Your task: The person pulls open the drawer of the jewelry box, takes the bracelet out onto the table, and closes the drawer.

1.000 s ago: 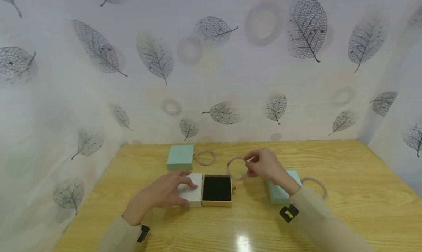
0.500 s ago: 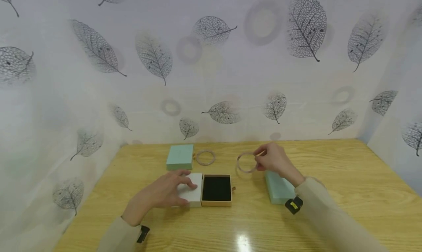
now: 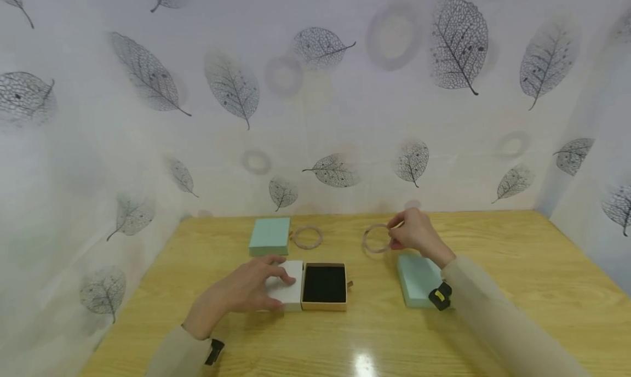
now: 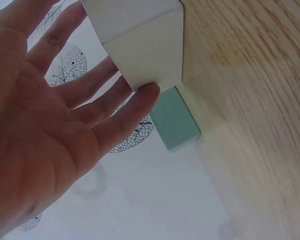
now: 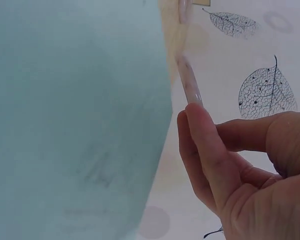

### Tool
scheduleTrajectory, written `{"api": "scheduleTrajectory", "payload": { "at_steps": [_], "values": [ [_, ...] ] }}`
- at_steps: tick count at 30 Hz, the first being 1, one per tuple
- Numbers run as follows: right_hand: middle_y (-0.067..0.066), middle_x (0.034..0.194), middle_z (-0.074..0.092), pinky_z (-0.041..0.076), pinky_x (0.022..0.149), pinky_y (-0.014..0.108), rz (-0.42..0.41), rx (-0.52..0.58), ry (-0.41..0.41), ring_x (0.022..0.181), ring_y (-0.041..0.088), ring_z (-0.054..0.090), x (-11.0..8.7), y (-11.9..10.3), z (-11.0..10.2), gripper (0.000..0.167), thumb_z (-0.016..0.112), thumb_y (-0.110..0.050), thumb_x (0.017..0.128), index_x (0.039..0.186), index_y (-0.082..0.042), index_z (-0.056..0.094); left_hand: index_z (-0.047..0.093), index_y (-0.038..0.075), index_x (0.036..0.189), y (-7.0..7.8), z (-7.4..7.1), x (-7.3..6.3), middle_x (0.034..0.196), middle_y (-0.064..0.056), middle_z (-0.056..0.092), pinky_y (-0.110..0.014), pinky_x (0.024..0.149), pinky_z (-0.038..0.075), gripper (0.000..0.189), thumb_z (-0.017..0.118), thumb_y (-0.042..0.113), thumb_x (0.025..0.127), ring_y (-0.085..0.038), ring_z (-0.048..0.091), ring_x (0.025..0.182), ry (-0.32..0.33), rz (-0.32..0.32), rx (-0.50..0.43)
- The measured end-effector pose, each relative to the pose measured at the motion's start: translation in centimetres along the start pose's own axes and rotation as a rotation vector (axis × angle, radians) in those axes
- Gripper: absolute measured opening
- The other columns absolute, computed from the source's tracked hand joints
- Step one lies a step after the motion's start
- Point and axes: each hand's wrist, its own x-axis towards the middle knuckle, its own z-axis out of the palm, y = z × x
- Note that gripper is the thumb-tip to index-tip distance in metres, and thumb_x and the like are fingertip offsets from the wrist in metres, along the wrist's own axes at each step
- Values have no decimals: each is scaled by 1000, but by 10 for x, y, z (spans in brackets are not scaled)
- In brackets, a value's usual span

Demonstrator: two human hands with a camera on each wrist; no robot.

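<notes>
My left hand point(image 3: 246, 286) spans a white box sleeve point(image 3: 294, 273), thumb at its near edge and fingers over the top and far side. The left wrist view shows fingertips against the white sleeve point(image 4: 145, 50). Against its right side lies a drawer with a black lining point(image 3: 325, 284), tan rim and small ribbon tab; nothing lies on the lining. At the back right, my right hand point(image 3: 413, 233) pinches the edge of a pale pinkish bangle point(image 3: 365, 240). From the right wrist, the bangle point(image 5: 191, 85) shows edge-on between thumb and fingers.
A mint-green box point(image 3: 270, 234) stands at the back left, a second bangle point(image 3: 308, 247) beside it. Below my right wrist lies another mint box point(image 3: 416, 281). Leaf-patterned cloth point(image 3: 325, 119) hangs behind the wooden table point(image 3: 296, 344).
My right hand has carried the bangle to the right and toward the back of the table. The right sleeve now covers the bangle seen earlier beside the right mint box. My left hand stays put.
</notes>
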Motion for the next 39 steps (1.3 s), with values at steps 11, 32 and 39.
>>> {"api": "scheduleTrajectory", "payload": {
  "at_steps": [11,32,39],
  "values": [
    [28,97,71,63,62,28,44,3,4,59,10,70,9,12,-10,28,61,4,90,116,16,65,75,21,116,1,1,1,151,-22,52,-64,111,42,41,89,28,78,-47,50,136,1,-4,-3],
    [33,100,68,62,59,29,2,-202,11,54,10,68,33,25,-24,25,50,7,83,97,15,70,75,21,117,1,0,-1,152,-20,51,-63,113,40,41,88,28,79,-46,48,138,-4,-13,-1],
    [31,98,70,62,60,30,12,-264,-6,59,15,71,37,23,-24,22,55,7,86,100,15,70,75,21,118,2,0,0,151,-21,51,-63,113,41,41,88,27,79,-46,49,137,-5,-12,2]
  ]
}}
